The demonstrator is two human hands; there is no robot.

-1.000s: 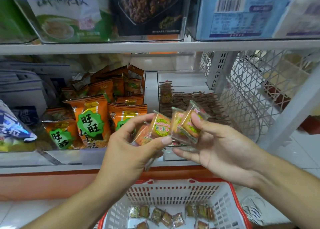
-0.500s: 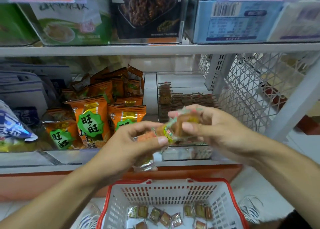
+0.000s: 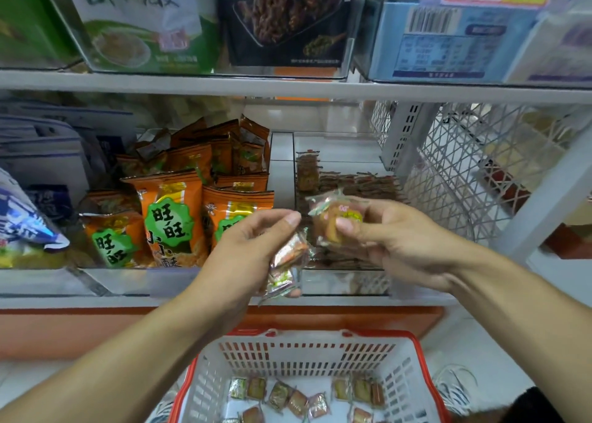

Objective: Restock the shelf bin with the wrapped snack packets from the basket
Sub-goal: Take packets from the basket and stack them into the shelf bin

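My right hand (image 3: pixel 394 240) pinches a small stack of clear-wrapped snack packets (image 3: pixel 333 220) just over the front of the clear shelf bin (image 3: pixel 346 281). Rows of the same brown packets (image 3: pixel 349 182) lie in that bin. My left hand (image 3: pixel 243 256) holds a few more wrapped packets (image 3: pixel 286 262) that hang below its fingers, in front of the bin's left corner. Below, the white basket with a red rim (image 3: pixel 304 355) holds several loose packets (image 3: pixel 298 400) on its floor.
Orange snack bags (image 3: pixel 169 220) fill the bin to the left. The upper shelf edge (image 3: pixel 288 86) with boxed goods hangs overhead. A white wire rack (image 3: pixel 464 166) and a shelf post (image 3: pixel 544 198) stand at the right.
The packets were fanned out between both hands; now they are split, my right hand lower and nearer the bin with a stack, my left hand turned down with the others.
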